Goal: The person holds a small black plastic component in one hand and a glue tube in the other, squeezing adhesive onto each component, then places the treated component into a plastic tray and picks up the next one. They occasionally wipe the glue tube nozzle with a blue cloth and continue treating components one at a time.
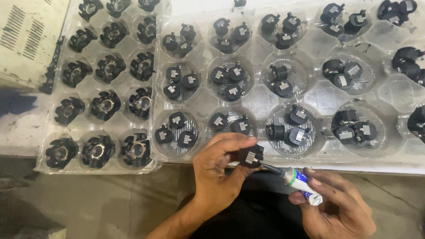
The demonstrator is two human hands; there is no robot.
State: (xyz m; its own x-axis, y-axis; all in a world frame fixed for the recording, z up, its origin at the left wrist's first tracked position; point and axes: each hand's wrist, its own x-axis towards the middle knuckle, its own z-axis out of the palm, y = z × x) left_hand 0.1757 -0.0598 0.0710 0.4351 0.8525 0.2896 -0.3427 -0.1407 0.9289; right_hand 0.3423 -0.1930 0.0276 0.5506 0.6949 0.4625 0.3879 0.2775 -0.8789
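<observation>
Right hand (pixel 341 208): nearest the camera, low right; fingers closed around a small white-and-blue tube (pixel 303 186), its dark nozzle (pixel 272 168) aimed up and left.
Left hand (pixel 221 166): just left of centre; fingers pinched shut on a small black component (pixel 251 156), held above the near edge of the desk (pixel 22 128).
Held component: round black moulded body with lugs at its rim and a small silver metal tab on the upturned face; the nozzle tip stood touching or just short of that face, which of the two could not be told.
Step in hand: judged to be the dosing of paste or adhesive from the tube onto the component beside the metal tab.
Next move calls for: by judgement, a steady squeeze with the tip kept on one spot, and a firm left-hand pinch so the part did not turn.
Clear tray, right (pixel 318 95): beyond the hands; round pockets each holding two or three like black components with silver tabs.
Clear tray, left (pixel 152 95): just beside the first; pockets each held one larger black ring-shaped part (pixel 98 150) with an open centre.
Printed card (pixel 26 35): far left corner, pale, partly out of view.
</observation>
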